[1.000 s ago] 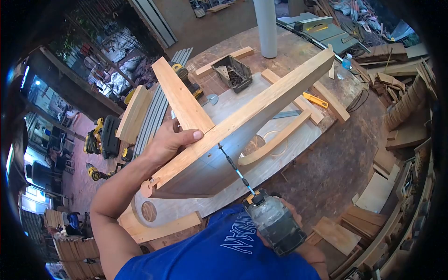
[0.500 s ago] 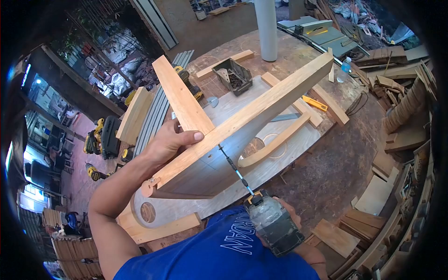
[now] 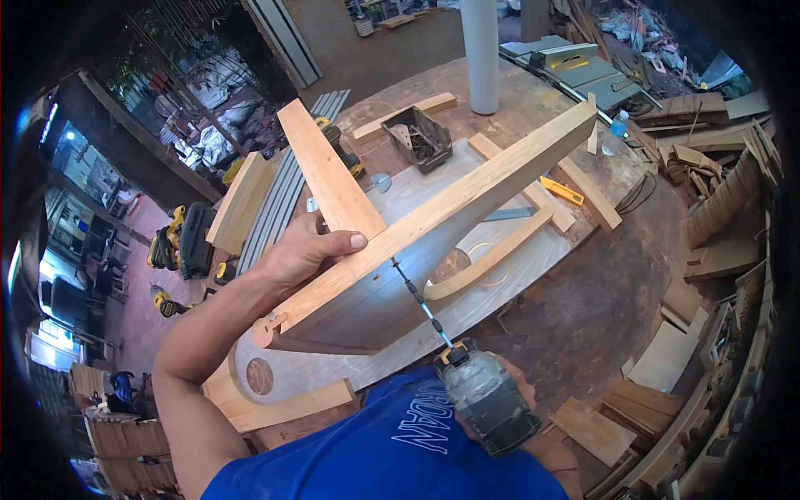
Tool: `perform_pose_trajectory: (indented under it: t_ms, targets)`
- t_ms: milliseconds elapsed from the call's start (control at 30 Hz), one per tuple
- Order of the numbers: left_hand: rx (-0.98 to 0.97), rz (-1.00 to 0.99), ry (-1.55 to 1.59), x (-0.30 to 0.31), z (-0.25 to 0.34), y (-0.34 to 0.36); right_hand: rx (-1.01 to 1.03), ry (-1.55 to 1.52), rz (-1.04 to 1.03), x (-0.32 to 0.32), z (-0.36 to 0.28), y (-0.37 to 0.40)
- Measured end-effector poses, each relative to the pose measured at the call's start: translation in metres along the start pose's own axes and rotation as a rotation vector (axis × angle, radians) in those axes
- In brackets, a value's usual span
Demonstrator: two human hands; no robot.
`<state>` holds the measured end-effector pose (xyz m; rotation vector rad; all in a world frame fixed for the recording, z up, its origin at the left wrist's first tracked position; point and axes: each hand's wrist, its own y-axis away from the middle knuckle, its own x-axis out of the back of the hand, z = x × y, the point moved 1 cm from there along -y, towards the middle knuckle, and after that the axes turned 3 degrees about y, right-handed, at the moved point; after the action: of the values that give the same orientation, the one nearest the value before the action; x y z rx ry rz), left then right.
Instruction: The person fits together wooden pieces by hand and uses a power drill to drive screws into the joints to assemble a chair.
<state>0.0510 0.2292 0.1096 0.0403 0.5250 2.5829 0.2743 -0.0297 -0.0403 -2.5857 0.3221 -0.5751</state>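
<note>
My left hand [image 3: 302, 252] grips the corner where a shorter board [image 3: 329, 173] meets a long wooden beam [image 3: 492, 179], its thumb lying over the beam's top edge. My right hand [image 3: 523, 385] is wrapped around a cordless driver [image 3: 487, 400], whose body hides most of the fingers. From the driver a long slim bit [image 3: 425, 310] reaches up to the beam's side face, its tip at the face near the joint. A small hole shows in that face, left of the tip. The beam's near end has a rounded, notched shape.
A dark bin of screws [image 3: 417, 140] stands on the worktable [image 3: 583, 275] among wood strips. A yellow-handled tool [image 3: 562, 192] lies beyond the beam, near a curved wooden piece [image 3: 492, 254]. A white post [image 3: 480, 58] rises behind. Wood offcuts [image 3: 596, 429] lie at the right.
The view has shifted slightly, and the beam's far end sits a little lower in it. Both hands keep their holds, and the bit stays at the same spot on the beam.
</note>
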Motion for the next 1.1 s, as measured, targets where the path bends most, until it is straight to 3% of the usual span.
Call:
perform_pose_trajectory:
  t_ms: [167,333,667,867,1033,1100]
  targets:
    - [-0.01,-0.015,-0.007,-0.001,0.001,0.0,0.022,0.117,-0.039,0.005,-0.009,-0.006]
    - [-0.009,0.0,0.011,-0.003,0.001,0.001,-0.024,-0.052,-0.031,0.0,0.002,0.005]
    - [0.02,-0.039,0.052,-0.002,0.004,-0.001,0.004,0.19,-0.043,0.005,-0.003,0.003]
    - [0.054,-0.018,0.071,0.0,0.002,-0.001,0.013,0.21,-0.034,0.002,0.002,0.005]
    - [0.047,0.005,0.04,0.001,0.002,-0.001,-0.002,0.057,-0.018,0.001,0.001,-0.003]
    - [0.031,0.006,0.04,0.002,0.0,-0.002,0.022,0.149,-0.033,0.003,0.0,-0.005]
